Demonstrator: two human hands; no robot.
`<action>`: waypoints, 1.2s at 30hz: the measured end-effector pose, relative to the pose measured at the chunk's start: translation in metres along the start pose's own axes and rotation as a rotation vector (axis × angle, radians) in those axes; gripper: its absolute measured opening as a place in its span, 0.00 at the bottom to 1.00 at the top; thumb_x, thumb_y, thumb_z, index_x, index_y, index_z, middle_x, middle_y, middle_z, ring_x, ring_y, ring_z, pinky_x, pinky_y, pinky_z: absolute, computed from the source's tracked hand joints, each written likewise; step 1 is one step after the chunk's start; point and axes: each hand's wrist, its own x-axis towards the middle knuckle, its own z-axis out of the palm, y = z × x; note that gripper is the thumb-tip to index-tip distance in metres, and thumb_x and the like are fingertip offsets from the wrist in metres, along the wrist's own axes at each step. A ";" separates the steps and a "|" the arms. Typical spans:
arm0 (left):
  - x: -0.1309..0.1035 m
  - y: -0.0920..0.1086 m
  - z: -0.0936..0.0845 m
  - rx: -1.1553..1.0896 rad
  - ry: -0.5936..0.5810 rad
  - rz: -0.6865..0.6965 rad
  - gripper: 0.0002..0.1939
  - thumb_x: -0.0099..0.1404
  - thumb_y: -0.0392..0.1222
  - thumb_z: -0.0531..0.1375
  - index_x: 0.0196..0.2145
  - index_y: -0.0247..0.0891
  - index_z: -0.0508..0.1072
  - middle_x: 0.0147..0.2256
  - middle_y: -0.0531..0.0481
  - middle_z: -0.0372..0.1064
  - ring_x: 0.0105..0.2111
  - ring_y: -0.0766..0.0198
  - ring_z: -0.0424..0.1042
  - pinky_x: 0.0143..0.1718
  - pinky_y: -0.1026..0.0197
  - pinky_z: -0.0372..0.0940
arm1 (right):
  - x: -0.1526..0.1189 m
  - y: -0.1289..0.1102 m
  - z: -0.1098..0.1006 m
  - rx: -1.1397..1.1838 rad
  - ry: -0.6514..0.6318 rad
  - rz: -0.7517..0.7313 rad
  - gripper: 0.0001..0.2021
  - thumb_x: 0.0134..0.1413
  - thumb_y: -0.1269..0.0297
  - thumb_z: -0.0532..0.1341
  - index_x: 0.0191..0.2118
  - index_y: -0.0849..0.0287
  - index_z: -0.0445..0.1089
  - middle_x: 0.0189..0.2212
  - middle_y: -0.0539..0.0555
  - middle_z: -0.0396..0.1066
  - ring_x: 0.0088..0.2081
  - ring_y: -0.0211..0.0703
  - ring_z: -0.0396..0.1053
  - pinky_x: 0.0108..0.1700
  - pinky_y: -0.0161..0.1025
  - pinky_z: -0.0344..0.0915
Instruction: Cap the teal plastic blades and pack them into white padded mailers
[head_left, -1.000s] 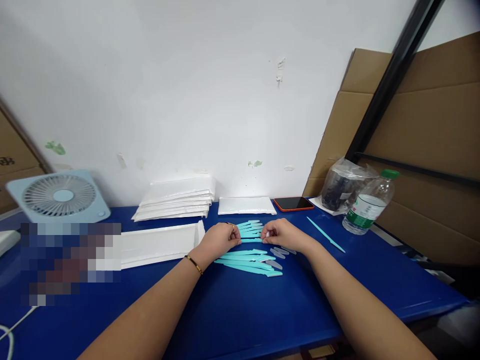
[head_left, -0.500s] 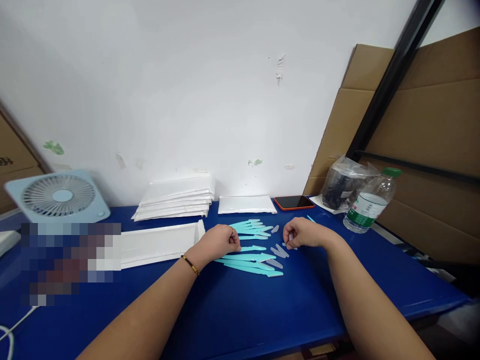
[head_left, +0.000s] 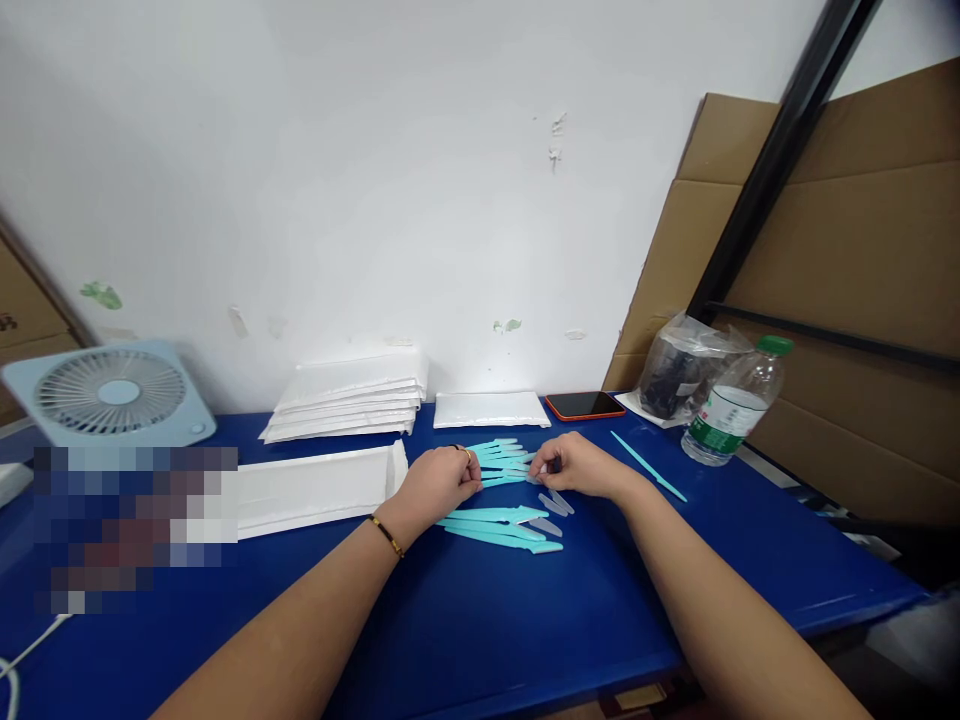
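My left hand point(head_left: 441, 482) is closed in a pinch on the handle of a turquoise eyebrow razor point(head_left: 498, 482), whose blade end points right. My right hand point(head_left: 583, 466) has its fingertips together on a small clear blade cover point(head_left: 533, 476) at that blade end; the fingers hide part of it. Behind my hands several more turquoise razors point(head_left: 501, 446) lie fanned out. Nearer me are other razors point(head_left: 499, 535). Loose clear covers point(head_left: 556, 502) lie just below my right hand. A single razor point(head_left: 649, 466) rests to the right.
White padded mailers point(head_left: 345, 395) are stacked by the wall, with one mailer point(head_left: 491, 409) beside them and another point(head_left: 315, 490) left of my hand. A phone point(head_left: 585, 405), a bottle point(head_left: 726, 415), a bagged dark item point(head_left: 671, 375) and a blue fan point(head_left: 118, 392) stand around the blue table point(head_left: 525, 640).
My right hand has moved left to the razor's blade end, bringing a clear cover there. My left hand has shifted slightly, lifting its razor back toward the fanned ones.
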 end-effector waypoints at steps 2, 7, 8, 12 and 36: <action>0.001 -0.001 0.000 -0.009 -0.009 -0.002 0.06 0.56 0.42 0.57 0.25 0.40 0.70 0.25 0.54 0.69 0.26 0.67 0.65 0.24 0.66 0.53 | 0.001 0.000 0.001 -0.007 0.014 -0.012 0.11 0.40 0.71 0.58 0.33 0.59 0.75 0.24 0.50 0.73 0.26 0.37 0.69 0.27 0.29 0.61; 0.002 -0.004 -0.001 -0.100 -0.045 -0.030 0.05 0.55 0.42 0.58 0.29 0.40 0.71 0.26 0.54 0.70 0.26 0.67 0.67 0.26 0.67 0.56 | 0.001 0.001 0.000 -0.048 0.059 0.003 0.11 0.40 0.72 0.58 0.32 0.59 0.75 0.24 0.50 0.73 0.24 0.35 0.67 0.27 0.29 0.60; 0.002 -0.004 -0.001 -0.103 -0.050 -0.028 0.05 0.55 0.42 0.58 0.29 0.40 0.72 0.26 0.54 0.70 0.26 0.67 0.67 0.26 0.67 0.56 | 0.001 0.001 0.001 -0.049 0.059 -0.004 0.11 0.40 0.72 0.58 0.32 0.59 0.75 0.24 0.50 0.73 0.24 0.35 0.67 0.27 0.29 0.59; 0.001 -0.002 -0.002 -0.056 -0.046 0.017 0.05 0.56 0.41 0.57 0.27 0.40 0.72 0.26 0.54 0.71 0.26 0.67 0.67 0.27 0.67 0.56 | 0.002 -0.002 0.002 -0.032 0.042 -0.032 0.11 0.41 0.73 0.58 0.33 0.59 0.75 0.24 0.49 0.73 0.24 0.35 0.67 0.26 0.29 0.59; -0.002 0.005 -0.002 -0.070 -0.062 0.082 0.11 0.59 0.49 0.57 0.34 0.41 0.74 0.35 0.52 0.71 0.35 0.64 0.68 0.34 0.65 0.58 | -0.006 0.020 -0.024 -0.183 0.192 0.086 0.09 0.46 0.68 0.60 0.35 0.57 0.74 0.32 0.52 0.71 0.31 0.40 0.66 0.33 0.34 0.61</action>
